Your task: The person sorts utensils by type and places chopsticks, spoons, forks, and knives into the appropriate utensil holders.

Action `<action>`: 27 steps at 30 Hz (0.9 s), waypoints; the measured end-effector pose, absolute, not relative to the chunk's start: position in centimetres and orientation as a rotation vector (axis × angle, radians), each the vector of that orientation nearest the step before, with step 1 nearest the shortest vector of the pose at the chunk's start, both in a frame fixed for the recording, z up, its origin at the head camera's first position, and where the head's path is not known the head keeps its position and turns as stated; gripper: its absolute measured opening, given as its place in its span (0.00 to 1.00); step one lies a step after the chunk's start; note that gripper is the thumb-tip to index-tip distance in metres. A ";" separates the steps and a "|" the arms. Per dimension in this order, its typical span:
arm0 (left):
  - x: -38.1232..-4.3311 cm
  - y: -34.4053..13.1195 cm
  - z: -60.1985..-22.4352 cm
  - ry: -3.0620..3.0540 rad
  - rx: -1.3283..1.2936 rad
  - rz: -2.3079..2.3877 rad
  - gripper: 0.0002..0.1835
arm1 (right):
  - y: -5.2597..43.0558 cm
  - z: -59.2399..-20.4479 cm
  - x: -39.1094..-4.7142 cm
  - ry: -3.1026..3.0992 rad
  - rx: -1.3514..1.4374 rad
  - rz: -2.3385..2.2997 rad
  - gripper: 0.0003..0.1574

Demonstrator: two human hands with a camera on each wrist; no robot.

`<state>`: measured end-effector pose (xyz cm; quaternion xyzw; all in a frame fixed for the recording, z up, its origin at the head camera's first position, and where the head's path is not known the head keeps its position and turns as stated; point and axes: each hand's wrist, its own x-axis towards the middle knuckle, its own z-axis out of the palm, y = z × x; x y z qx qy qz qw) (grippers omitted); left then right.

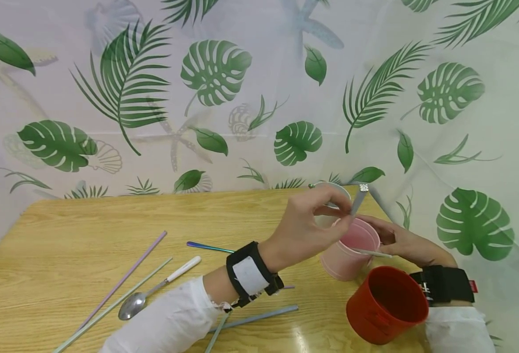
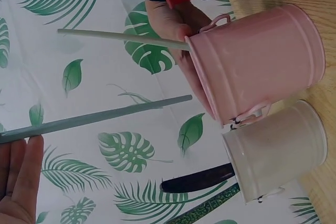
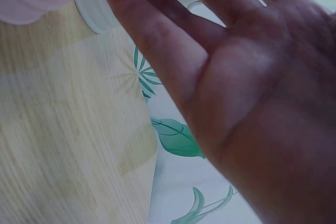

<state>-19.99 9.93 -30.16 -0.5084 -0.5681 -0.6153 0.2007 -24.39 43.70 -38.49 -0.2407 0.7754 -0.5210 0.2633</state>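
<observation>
My left hand (image 1: 305,228) pinches a grey-blue chopstick (image 1: 358,202) with a glittery end, above the pink bucket (image 1: 341,262). In the left wrist view the chopstick (image 2: 105,116) points toward the bucket's mouth, apart from it. My right hand (image 1: 411,247) holds the pink bucket by its far right side, fingers against the wall near the rim. Out of that bucket leans a pale green chopstick (image 2: 126,38). Beside it stands a white bucket (image 2: 281,153) with a dark handle (image 2: 197,179) and a green patterned handle (image 2: 207,205) sticking out.
A red bucket (image 1: 363,314) stands in front of the right wrist. On the wooden table (image 1: 87,230) lie a white-handled spoon (image 1: 132,306), a purple chopstick (image 1: 127,274), a green chopstick (image 1: 109,308), a blue-grey chopstick (image 1: 264,316) and a shiny blue utensil (image 1: 208,246). Leaf-patterned cloth (image 1: 250,162) hangs behind.
</observation>
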 end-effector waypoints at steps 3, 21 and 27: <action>-20.0 10.5 -30.7 -1.646 -1.424 -1.679 0.09 | 43.8 -38.4 -24.3 2.101 -0.615 -1.409 0.49; -22.5 12.7 -35.5 -1.909 -1.524 -1.433 0.09 | 43.8 -38.7 -24.5 2.149 -0.622 -1.385 0.44; -23.0 13.0 -36.7 -2.005 -1.545 -1.315 0.09 | 44.0 -39.2 -24.9 2.072 -0.727 -1.437 0.49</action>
